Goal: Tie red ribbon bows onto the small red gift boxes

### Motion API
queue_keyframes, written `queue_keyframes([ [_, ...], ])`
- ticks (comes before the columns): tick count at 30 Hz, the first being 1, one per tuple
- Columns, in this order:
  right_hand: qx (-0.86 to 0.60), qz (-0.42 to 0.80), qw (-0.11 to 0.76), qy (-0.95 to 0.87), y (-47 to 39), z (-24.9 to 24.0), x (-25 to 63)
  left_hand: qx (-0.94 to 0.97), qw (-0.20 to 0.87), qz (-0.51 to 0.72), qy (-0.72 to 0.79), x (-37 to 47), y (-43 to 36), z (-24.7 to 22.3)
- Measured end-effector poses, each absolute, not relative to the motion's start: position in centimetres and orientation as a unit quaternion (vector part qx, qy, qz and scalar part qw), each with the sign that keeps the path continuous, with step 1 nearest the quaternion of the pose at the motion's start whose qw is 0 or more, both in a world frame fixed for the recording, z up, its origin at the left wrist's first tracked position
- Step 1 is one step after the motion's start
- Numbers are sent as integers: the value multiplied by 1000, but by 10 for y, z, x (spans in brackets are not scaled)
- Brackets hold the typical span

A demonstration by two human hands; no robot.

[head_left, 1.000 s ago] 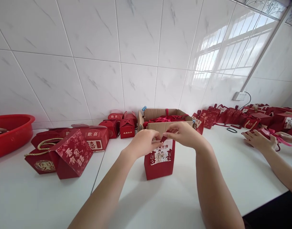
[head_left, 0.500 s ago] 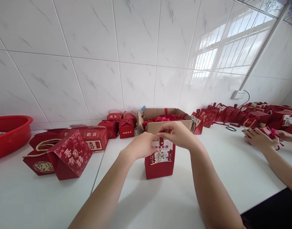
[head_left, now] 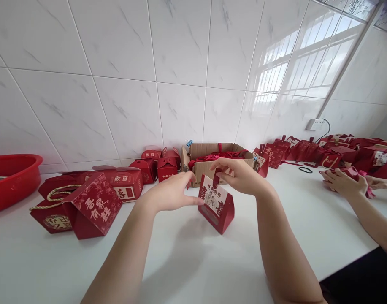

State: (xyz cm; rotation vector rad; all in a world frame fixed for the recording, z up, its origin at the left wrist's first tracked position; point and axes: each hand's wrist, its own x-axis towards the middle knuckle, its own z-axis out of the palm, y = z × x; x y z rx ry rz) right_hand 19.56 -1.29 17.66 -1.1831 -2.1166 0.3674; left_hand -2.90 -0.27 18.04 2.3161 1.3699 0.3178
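A small red gift box (head_left: 216, 204) with a white panel of dark characters and two drawn figures stands at the middle of the white table, turned at an angle. Its dark red strap loop is pinched at the top by my right hand (head_left: 236, 174), whose fingers are closed. On the box's left side my left hand (head_left: 172, 192) is open, thumb and fingers apart, the thumb tip at the panel's edge. A bit of red shows by its fingertips; I cannot make out what it is. Just behind is a cardboard carton (head_left: 204, 169) of red ribbons.
More red gift boxes (head_left: 98, 207) stand at the left, beside a red plastic basin (head_left: 19, 183). Further boxes line the wall at right, near a black loop (head_left: 305, 169). Another person's hands (head_left: 347, 185) hold a red box at the far right.
The gift box has turned so its side shows. My left hand has come away from the strap and opened to the left; my right hand stays at the strap.
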Motion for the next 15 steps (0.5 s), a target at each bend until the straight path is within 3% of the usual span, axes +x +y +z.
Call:
queue_keyframes([
  [5, -476, 112, 362, -794, -8, 174, 193, 845, 183, 223, 450, -14, 7, 166],
  [15, -480, 183, 325, -794, 3, 168, 198, 823, 280, 229, 438, 0, 21, 149],
])
